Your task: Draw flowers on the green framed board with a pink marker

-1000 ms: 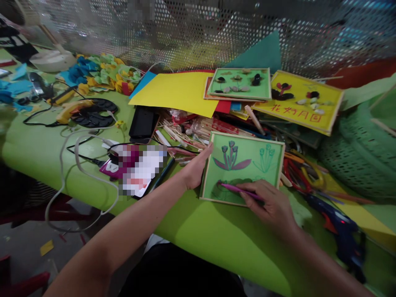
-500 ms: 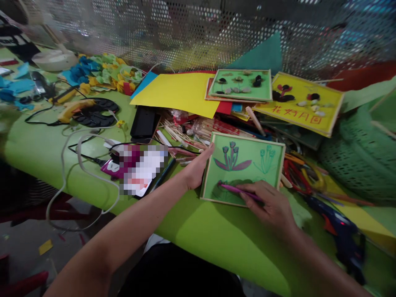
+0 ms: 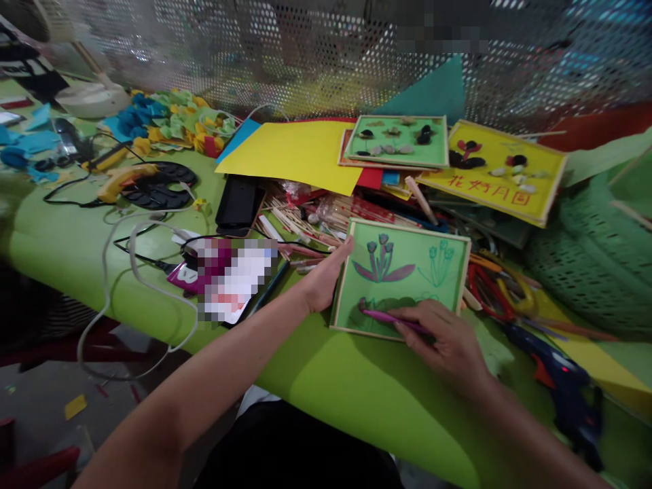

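A green picture in a thin wooden frame [image 3: 402,238] lies tilted on the table's near side. On it are purple flowers with broad leaves, and fainter green flower outlines at the right. My left hand [image 3: 326,282] grips the frame's left edge; its fingers are partly hidden behind it. In my right hand [image 3: 443,336] is a purple pen [image 3: 387,317], pinched between thumb and fingers. The pen's tip touches the lower left of the picture, by a small dark reddish mark. Part of the picture's lower right is covered by the right hand.
A blue glue gun [image 3: 565,380] and red-handled scissors [image 3: 489,292] lie to the right, near a green basket [image 3: 585,251]. Finished-looking framed pictures [image 3: 489,173] and yellow card [image 3: 290,153] sit behind, above loose sticks. Leftward are a phone [image 3: 242,285], a power strip [image 3: 198,272] and a white cable [image 3: 104,299].
The pen's tip has shifted very slightly down on the picture, and the reddish mark beside it shows more. My left hand and the frame stay in place.
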Demonstrator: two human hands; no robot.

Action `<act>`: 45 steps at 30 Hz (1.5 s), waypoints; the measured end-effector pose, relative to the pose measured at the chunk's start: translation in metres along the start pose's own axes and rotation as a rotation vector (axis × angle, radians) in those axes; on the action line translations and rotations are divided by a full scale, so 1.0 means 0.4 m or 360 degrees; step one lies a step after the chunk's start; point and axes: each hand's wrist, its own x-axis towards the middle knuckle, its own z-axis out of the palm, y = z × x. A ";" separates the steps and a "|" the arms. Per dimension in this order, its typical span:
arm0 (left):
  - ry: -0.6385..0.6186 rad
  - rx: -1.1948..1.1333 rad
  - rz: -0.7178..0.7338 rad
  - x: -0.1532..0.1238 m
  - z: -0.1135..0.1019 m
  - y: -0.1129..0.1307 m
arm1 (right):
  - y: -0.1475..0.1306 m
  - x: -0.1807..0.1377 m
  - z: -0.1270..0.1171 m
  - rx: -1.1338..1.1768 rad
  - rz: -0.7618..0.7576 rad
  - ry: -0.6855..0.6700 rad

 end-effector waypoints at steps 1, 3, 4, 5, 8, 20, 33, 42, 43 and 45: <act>0.0001 0.0000 -0.0004 0.000 0.000 0.000 | 0.001 0.000 0.001 0.0003 0.0009 0.0004; -0.0004 -0.0009 -0.0006 0.000 0.000 -0.001 | 0.002 -0.001 0.003 0.0007 0.0038 0.0013; -0.0012 -0.0014 -0.0010 -0.001 0.001 0.000 | 0.003 -0.001 0.004 0.0006 0.0050 0.0017; -0.0014 -0.0019 -0.0008 -0.001 0.002 0.000 | 0.003 -0.002 0.005 0.0002 0.0055 0.0022; 0.0044 -0.0008 0.0007 -0.004 0.008 0.002 | 0.005 -0.003 0.006 -0.0011 0.0031 0.0019; 0.0023 -0.0018 -0.0045 -0.006 0.013 0.011 | 0.010 -0.006 0.006 -0.0011 0.0079 0.0021; 0.0235 0.0065 -0.0065 -0.032 0.057 0.022 | 0.017 -0.009 0.009 -0.0036 0.0076 0.0034; 0.0360 0.0039 -0.0021 -0.030 0.062 0.026 | 0.012 -0.010 0.005 -0.0005 0.0065 0.0054; 0.0324 0.0047 -0.0032 -0.028 0.057 0.024 | 0.013 -0.010 0.005 -0.0011 0.0062 0.0058; 0.0238 0.0046 -0.0055 -0.022 0.045 0.020 | 0.014 -0.009 0.005 -0.0020 0.0060 0.0055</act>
